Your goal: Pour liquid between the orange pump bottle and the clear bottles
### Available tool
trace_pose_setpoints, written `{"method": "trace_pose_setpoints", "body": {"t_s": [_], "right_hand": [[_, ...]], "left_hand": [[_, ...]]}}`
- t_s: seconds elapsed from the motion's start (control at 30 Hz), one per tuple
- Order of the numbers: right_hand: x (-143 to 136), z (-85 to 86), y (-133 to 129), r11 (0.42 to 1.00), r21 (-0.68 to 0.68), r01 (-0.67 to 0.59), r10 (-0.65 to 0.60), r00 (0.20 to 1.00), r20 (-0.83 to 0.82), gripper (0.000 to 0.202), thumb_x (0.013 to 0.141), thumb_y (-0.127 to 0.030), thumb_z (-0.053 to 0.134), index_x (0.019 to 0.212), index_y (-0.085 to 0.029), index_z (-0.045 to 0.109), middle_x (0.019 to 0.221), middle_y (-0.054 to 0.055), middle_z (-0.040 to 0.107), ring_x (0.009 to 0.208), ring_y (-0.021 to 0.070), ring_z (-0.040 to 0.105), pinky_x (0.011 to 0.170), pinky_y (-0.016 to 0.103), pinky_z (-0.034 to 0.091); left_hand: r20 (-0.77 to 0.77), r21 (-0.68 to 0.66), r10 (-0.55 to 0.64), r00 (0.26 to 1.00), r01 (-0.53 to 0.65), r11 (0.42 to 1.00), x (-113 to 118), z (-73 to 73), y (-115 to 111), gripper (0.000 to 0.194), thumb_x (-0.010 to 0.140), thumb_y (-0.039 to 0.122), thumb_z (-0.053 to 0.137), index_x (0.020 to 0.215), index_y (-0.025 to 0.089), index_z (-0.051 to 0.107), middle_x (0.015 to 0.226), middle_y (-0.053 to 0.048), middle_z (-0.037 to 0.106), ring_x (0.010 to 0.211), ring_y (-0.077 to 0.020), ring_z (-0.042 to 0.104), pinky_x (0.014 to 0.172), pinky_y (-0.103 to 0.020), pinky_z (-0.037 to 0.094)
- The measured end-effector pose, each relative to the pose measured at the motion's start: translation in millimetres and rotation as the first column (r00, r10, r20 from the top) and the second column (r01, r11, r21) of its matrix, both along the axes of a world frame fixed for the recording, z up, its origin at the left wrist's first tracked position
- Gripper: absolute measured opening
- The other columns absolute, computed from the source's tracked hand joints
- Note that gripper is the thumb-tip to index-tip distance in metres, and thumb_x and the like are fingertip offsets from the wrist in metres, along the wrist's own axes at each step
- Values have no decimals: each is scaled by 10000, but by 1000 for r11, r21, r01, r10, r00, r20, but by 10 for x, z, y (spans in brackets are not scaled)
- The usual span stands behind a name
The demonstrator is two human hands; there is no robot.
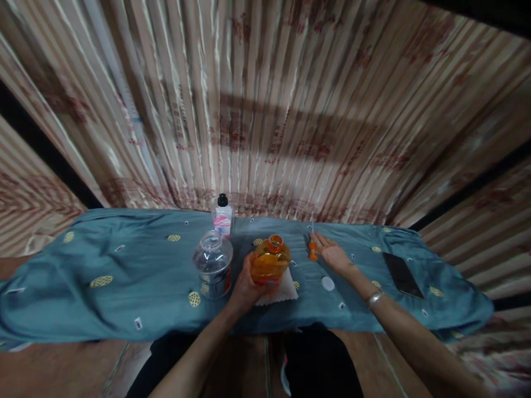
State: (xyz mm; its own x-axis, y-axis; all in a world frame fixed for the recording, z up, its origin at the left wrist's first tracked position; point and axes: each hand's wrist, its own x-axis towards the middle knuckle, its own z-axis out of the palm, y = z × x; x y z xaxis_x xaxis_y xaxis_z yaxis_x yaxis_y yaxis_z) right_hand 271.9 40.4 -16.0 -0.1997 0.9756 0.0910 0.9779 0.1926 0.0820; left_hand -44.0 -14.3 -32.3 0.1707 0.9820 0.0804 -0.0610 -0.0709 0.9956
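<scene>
My left hand (245, 284) is wrapped round the left side of an open bottle of orange liquid (269, 265), which stands upright over a white cloth (286, 290). Just left of that hand is an open clear plastic bottle (212, 265). My right hand (333, 255), bare and with its fingers stretched out, lies beside an orange-handled tool (313, 251) with a thin shaft. A white round cap (327, 283) is on the cloth-covered surface below my right hand.
A small bottle with a black cap and pink label (223, 218) stands behind the clear bottle. A dark phone (402, 275) lies at the right on the blue-green tablecloth (145, 276). Pleated curtains (265, 110) hang behind the table.
</scene>
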Motion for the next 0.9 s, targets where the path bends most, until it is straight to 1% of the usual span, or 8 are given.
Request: {"method": "trace_pose_setpoints", "body": {"t_s": [0.1, 0.17, 0.27, 0.33, 0.47, 0.6, 0.73, 0.9], "right_hand": [[-173, 96, -139, 988, 150, 21, 43, 913, -406, 530, 989, -270, 455, 1503, -143, 450, 1498, 214, 549, 1399, 339, 530, 1142, 528, 450], [-426, 156, -266, 990, 141, -4, 101, 718, -689, 569, 1000, -440, 502, 1527, -242, 420, 1487, 154, 578, 1373, 316, 561, 1129, 532, 469], [-908, 217, -445, 968, 95, -233, 174, 349, -921, 711, 924, -578, 626, 1538, -306, 391, 1539, 107, 530, 1445, 291, 481, 1166, 512, 430], [-1188, 218, -519, 944, 84, -319, 163, 231, -959, 869, 803, -588, 777, 1534, -309, 400, 1574, 97, 485, 1463, 288, 453, 1217, 495, 361], [-1444, 107, -565, 963, 20, -268, 65, 160, -985, 897, 656, -553, 897, 1424, -258, 538, 1424, 107, 623, 1351, 306, 567, 1176, 509, 413], [-1416, -22, -615, 971, -42, -236, -14, 119, -993, 715, 659, -543, 888, 1250, -232, 634, 1260, 85, 720, 1174, 286, 682, 1076, 487, 511], [-1382, -58, -682, 995, 10, -97, 26, 169, -985, 638, 662, -507, 890, 1177, -231, 635, 1173, 82, 755, 1115, 287, 707, 1029, 472, 539], [-1464, -93, -696, 999, 25, 26, 18, 228, -973, 599, 676, -491, 877, 1138, -231, 599, 1133, 92, 764, 1063, 290, 731, 955, 452, 575]], "left_hand": [[29, 4, 15, 999, -15, 1000, -11, -27, 0, 1010, 487, 385, 941, 1328, 203, 410, 1311, -161, 633, 1242, -350, 608, 1104, -518, 454], [36, 2, 30, 999, -30, 1000, -19, -48, -1, 1066, 461, 390, 953, 1348, 198, 393, 1338, -182, 613, 1267, -362, 590, 1117, -520, 436], [28, 8, 32, 999, -32, 999, -31, -62, -14, 1045, 463, 398, 954, 1340, 210, 417, 1350, -170, 609, 1293, -361, 569, 1132, -516, 414], [14, 17, 21, 1000, -21, 1000, -35, -62, -28, 993, 499, 401, 942, 1334, 215, 438, 1336, -152, 624, 1278, -347, 580, 1119, -503, 428], [-39, 38, 13, 999, -11, 999, -41, -95, -54, 916, 574, 392, 913, 1346, 201, 459, 1319, -153, 639, 1225, -340, 614, 1079, -506, 463], [-108, 94, 47, 993, -37, 995, -78, -213, -124, 1008, 569, 338, 898, 1428, 187, 394, 1479, -203, 518, 1387, -367, 483, 1191, -556, 325], [-181, 145, 94, 979, -68, 987, -161, -328, -315, 992, 608, 270, 841, 1471, 197, 358, 1581, -201, 393, 1489, -376, 342, 1240, -581, 216], [-238, 211, 126, 963, -75, 975, -294, -316, -534, 837, 695, 265, 791, 1437, 215, 407, 1537, -166, 457, 1461, -339, 397, 1225, -567, 270]]}}
